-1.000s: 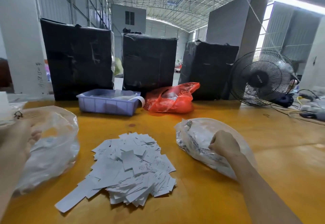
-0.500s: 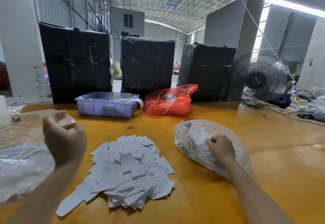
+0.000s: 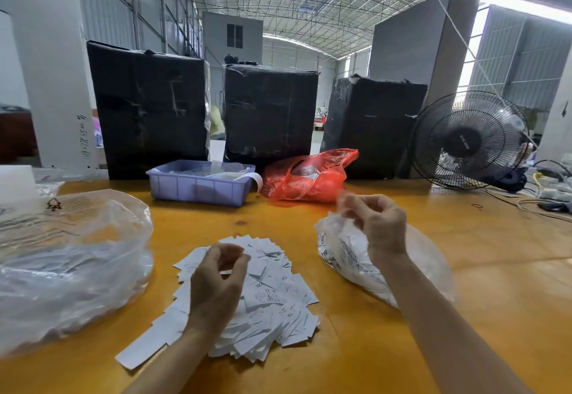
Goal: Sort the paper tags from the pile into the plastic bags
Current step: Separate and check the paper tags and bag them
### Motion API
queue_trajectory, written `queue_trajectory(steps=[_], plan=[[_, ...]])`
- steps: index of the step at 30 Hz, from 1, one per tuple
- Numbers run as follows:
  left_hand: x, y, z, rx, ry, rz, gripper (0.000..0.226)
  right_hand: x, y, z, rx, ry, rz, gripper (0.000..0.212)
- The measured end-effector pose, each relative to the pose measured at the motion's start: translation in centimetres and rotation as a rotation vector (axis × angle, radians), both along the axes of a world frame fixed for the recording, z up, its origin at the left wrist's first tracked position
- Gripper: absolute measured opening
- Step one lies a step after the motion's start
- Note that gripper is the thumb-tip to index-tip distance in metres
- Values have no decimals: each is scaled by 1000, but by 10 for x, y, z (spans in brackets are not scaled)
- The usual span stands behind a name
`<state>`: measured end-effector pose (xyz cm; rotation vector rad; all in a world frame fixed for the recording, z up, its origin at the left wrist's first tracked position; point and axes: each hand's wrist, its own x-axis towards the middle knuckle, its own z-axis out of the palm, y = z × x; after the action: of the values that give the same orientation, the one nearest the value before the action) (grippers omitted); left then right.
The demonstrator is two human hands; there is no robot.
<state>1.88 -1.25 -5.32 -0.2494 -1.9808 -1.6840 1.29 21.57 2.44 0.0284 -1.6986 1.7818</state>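
Warehouse interior with a steel-truss roof and corrugated walls; an orange-yellow wooden bench fills the foreground. Along the bench's far edge stand three black-wrapped cartons, a lilac plastic bin, a red plastic bag and, toward the far right corner, a black desk fan with cables beside it. Pile of white paper tags lies at the near middle of the bench. One clear plastic bag rests at the left edge, a second clear bag, holding tags, just right of the pile. Left hand hovers over the pile, fingers curled loosely, thumb and fingertips close together; whether it pinches a tag cannot be told. Right hand is raised above the right bag, fingers bent, blurred; any grasp is unclear.
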Motion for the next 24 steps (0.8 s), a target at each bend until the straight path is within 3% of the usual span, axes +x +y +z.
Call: queue_trajectory(steps=[1, 3, 6, 8, 13, 16, 20, 24], plan=[[0, 0, 2, 99, -74, -102, 8, 4, -16, 2, -26, -48, 179, 11], [-1, 1, 4, 330, -241, -324, 45, 11, -50, -1, 62, -179, 386, 10], [-2, -6, 4, 500, -414, -543, 75, 18, -88, -21, 235, -240, 364, 13], [-1, -10, 4, 460, -413, -555, 68, 21, -97, -34, 249, -235, 299, 16], [2, -8, 4, 424, -401, -428, 18, 25, -95, -47, 94, -265, 322, 14], [3, -6, 1, 373, -405, -428, 14, 27, -97, -53, 14, -278, 371, 15], [2, -4, -1, 374, -366, -324, 7, 27, -99, -55, -100, -345, 435, 34], [1, -7, -3, 391, -313, -260, 6, 31, -97, -55, -57, -373, 588, 35]])
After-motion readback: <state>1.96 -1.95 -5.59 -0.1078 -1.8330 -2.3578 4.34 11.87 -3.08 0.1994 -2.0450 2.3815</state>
